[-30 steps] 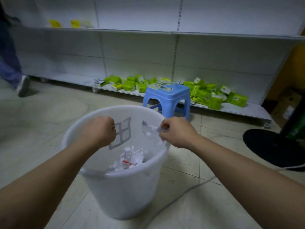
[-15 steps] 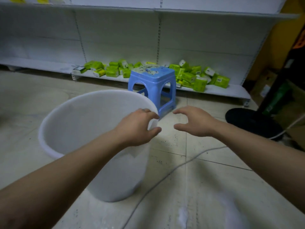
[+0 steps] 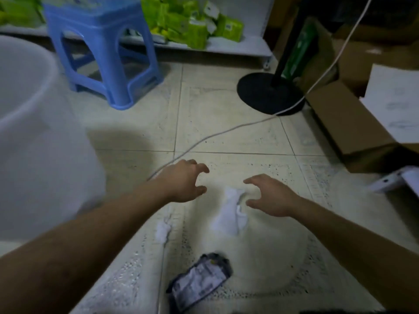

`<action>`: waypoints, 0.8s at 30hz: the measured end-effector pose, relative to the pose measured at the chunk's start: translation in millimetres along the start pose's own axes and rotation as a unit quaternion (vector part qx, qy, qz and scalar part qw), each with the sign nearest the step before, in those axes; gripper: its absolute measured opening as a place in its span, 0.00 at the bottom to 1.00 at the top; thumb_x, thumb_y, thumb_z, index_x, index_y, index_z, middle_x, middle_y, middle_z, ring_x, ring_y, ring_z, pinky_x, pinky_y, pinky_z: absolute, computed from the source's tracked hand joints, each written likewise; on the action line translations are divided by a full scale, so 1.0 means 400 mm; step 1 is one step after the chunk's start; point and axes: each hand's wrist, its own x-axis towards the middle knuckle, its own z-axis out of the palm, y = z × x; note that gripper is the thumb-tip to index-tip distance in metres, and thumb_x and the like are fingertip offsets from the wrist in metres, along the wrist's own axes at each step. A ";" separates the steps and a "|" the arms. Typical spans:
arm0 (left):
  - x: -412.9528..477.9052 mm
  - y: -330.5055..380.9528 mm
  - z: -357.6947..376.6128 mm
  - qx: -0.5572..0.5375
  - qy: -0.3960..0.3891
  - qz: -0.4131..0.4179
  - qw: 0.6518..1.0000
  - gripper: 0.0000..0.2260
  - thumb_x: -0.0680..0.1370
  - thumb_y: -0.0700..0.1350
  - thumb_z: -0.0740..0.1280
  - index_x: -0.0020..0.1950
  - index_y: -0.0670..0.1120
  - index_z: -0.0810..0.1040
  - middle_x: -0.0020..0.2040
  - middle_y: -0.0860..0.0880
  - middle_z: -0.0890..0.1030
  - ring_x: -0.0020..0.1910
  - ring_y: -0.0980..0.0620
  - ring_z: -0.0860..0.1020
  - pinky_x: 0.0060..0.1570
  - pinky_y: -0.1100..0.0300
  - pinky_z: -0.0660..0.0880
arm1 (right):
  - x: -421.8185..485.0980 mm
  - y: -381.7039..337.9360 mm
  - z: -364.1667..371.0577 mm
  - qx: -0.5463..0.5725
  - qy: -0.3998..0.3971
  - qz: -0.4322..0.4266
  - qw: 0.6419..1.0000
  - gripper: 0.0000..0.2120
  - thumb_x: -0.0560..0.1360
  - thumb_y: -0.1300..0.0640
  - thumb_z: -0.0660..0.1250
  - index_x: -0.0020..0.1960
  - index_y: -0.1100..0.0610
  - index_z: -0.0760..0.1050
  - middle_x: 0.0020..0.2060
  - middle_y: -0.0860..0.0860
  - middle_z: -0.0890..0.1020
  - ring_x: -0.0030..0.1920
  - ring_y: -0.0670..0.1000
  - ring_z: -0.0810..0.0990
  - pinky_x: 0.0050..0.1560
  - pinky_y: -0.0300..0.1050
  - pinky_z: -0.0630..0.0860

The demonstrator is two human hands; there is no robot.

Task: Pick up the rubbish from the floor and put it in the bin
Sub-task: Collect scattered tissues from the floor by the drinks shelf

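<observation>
Between the two sets of fingertips, on the tiled floor: crumpled white paper, blurred, lying flat. Right hand sits just right of it, fingers spread and loosely curved, thumb nearest the paper; cannot tell if it touches. Nothing gripped. Left hand is just left of the paper and apart from it, fingers also spread in a loose claw, palm down, empty. Both hands released, both forearms bare.

Near side of the left fingers, by the left wrist: small white scrap on the floor. Further toward the camera, below both hands: dark crumpled wrapper with pale print, unreadable.

Far left of the left fingers: white plastic bin, upright, only part in frame, inside not visible. Beyond the left fingers: blue plastic stool, with green packets on a low white shelf behind it. White cable runs across the floor from behind the left hand to a round black stand base. Right of the right fingers, well apart: open cardboard box with white sheets on top.
</observation>
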 end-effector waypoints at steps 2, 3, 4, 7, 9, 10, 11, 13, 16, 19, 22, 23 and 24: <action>0.031 0.066 0.097 -0.032 -0.035 -0.009 0.999 0.28 0.74 0.56 0.66 0.72 0.55 0.63 0.69 0.45 0.69 0.66 0.44 0.69 0.61 0.46 0.72 | -0.023 0.059 0.080 0.055 -0.003 0.026 0.998 0.28 0.73 0.49 0.69 0.71 0.52 0.66 0.70 0.52 0.70 0.66 0.52 0.70 0.63 0.42 0.65; 0.043 0.100 0.144 -0.037 -0.054 -0.006 0.998 0.29 0.74 0.56 0.66 0.73 0.56 0.61 0.71 0.45 0.67 0.67 0.43 0.68 0.61 0.46 0.72 | -0.035 0.082 0.120 0.083 -0.003 0.037 0.996 0.27 0.74 0.50 0.68 0.70 0.53 0.67 0.69 0.53 0.71 0.66 0.52 0.71 0.62 0.40 0.64; 0.056 0.132 0.187 -0.036 -0.070 -0.002 0.997 0.31 0.74 0.56 0.67 0.74 0.56 0.58 0.73 0.45 0.64 0.68 0.43 0.67 0.62 0.46 0.71 | -0.045 0.101 0.158 0.109 -0.002 0.047 0.993 0.25 0.75 0.50 0.68 0.70 0.54 0.67 0.69 0.53 0.72 0.66 0.52 0.71 0.62 0.39 0.64; 0.089 0.199 0.290 -0.028 -0.111 -0.010 0.993 0.35 0.74 0.56 0.67 0.75 0.57 0.53 0.75 0.42 0.59 0.69 0.40 0.65 0.63 0.45 0.70 | -0.080 0.141 0.247 0.180 0.012 0.070 0.981 0.26 0.74 0.51 0.68 0.69 0.55 0.68 0.69 0.52 0.72 0.67 0.52 0.70 0.64 0.40 0.63; 0.109 0.221 0.335 -0.015 -0.130 -0.013 0.991 0.34 0.74 0.57 0.67 0.75 0.55 0.53 0.72 0.41 0.64 0.66 0.40 0.68 0.61 0.46 0.72 | -0.103 0.165 0.282 0.224 0.040 0.083 0.970 0.27 0.73 0.52 0.70 0.69 0.53 0.68 0.68 0.51 0.72 0.67 0.51 0.70 0.65 0.40 0.64; 0.118 0.228 0.355 -0.002 -0.137 -0.011 0.990 0.34 0.74 0.56 0.66 0.75 0.53 0.54 0.69 0.41 0.66 0.64 0.40 0.69 0.59 0.46 0.73 | -0.115 0.178 0.296 0.245 0.058 0.090 0.964 0.26 0.72 0.53 0.70 0.68 0.53 0.69 0.67 0.51 0.73 0.66 0.50 0.70 0.63 0.36 0.65; 0.126 0.234 0.371 0.010 -0.140 -0.011 0.990 0.32 0.75 0.54 0.65 0.75 0.52 0.55 0.68 0.41 0.68 0.63 0.41 0.70 0.59 0.47 0.73 | -0.127 0.189 0.308 0.265 0.076 0.098 0.956 0.25 0.72 0.54 0.70 0.67 0.53 0.70 0.65 0.51 0.74 0.63 0.49 0.72 0.59 0.29 0.65; 0.149 0.256 0.390 0.015 -0.129 -0.008 0.992 0.26 0.76 0.49 0.65 0.73 0.49 0.62 0.65 0.43 0.73 0.62 0.43 0.72 0.58 0.49 0.74 | -0.154 0.217 0.326 0.300 0.113 0.122 0.939 0.23 0.72 0.55 0.70 0.66 0.52 0.72 0.63 0.50 0.75 0.56 0.45 0.73 0.49 0.20 0.62; 0.197 0.317 0.378 -0.022 -0.098 0.021 0.995 0.15 0.76 0.47 0.64 0.62 0.45 0.75 0.57 0.41 0.78 0.56 0.42 0.76 0.54 0.51 0.75 | -0.195 0.264 0.336 0.370 0.152 0.181 0.898 0.22 0.73 0.56 0.68 0.65 0.51 0.72 0.63 0.49 0.75 0.54 0.44 0.74 0.52 0.31 0.71; 0.247 0.406 0.331 -0.062 -0.060 0.079 0.993 0.12 0.74 0.47 0.67 0.54 0.42 0.78 0.51 0.39 0.76 0.50 0.39 0.75 0.47 0.52 0.73 | -0.234 0.318 0.325 0.387 0.199 0.241 0.868 0.20 0.73 0.56 0.66 0.64 0.53 0.73 0.60 0.52 0.77 0.56 0.49 0.75 0.55 0.44 0.74; 0.278 0.496 0.292 -0.124 -0.073 0.141 0.979 0.07 0.74 0.44 0.68 0.48 0.43 0.74 0.44 0.43 0.77 0.42 0.43 0.76 0.35 0.58 0.68 | -0.253 0.378 0.299 0.363 0.269 0.275 0.849 0.18 0.73 0.58 0.66 0.63 0.56 0.74 0.57 0.54 0.78 0.54 0.49 0.75 0.53 0.42 0.72; 0.286 0.520 0.287 -0.142 -0.083 0.161 0.973 0.05 0.75 0.43 0.67 0.46 0.45 0.72 0.40 0.45 0.77 0.38 0.45 0.77 0.32 0.58 0.66 | -0.254 0.401 0.291 0.355 0.290 0.291 0.840 0.18 0.73 0.59 0.67 0.62 0.57 0.74 0.57 0.54 0.78 0.54 0.49 0.75 0.52 0.41 0.71; 0.294 0.541 0.285 -0.160 -0.090 0.178 0.967 0.05 0.75 0.43 0.66 0.45 0.46 0.70 0.36 0.47 0.77 0.34 0.47 0.76 0.29 0.60 0.65 | -0.254 0.425 0.283 0.346 0.309 0.311 0.829 0.18 0.72 0.60 0.67 0.62 0.57 0.75 0.57 0.54 0.78 0.53 0.49 0.75 0.52 0.39 0.69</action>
